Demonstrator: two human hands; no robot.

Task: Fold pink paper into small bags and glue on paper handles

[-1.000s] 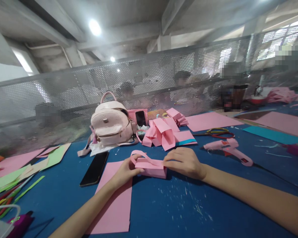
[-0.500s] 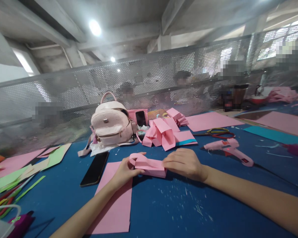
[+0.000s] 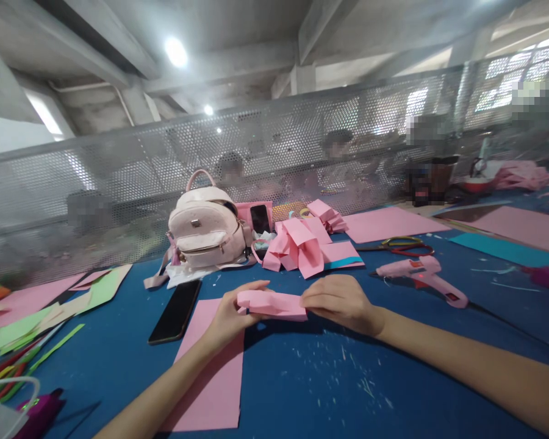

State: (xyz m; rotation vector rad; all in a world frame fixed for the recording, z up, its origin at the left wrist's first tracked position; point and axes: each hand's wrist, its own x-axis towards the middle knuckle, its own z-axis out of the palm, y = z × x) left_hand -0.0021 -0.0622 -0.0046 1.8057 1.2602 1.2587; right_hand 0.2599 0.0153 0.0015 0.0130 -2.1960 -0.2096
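Both my hands hold a folded pink paper piece [image 3: 272,305] just above the blue table [image 3: 329,390]. My left hand [image 3: 231,317] pinches its left end, fingers closed round it. My right hand [image 3: 341,300] grips its right end, fingers curled over the paper. A flat pink paper sheet [image 3: 210,372] lies under my left forearm. A black phone [image 3: 175,311] lies to the left of that sheet.
A pink backpack [image 3: 204,230] and a pile of folded pink paper [image 3: 302,244] sit behind my hands. A pink glue gun [image 3: 423,277] and scissors [image 3: 400,245] lie to the right. Green and pink paper scraps [image 3: 36,311] cover the left side. A perforated metal screen [image 3: 274,158] bounds the far edge, with people behind it.
The paper piece's raised loop at its left end has been pressed flat, and the piece has lifted slightly off the table. Both hands stay in nearly the same place.
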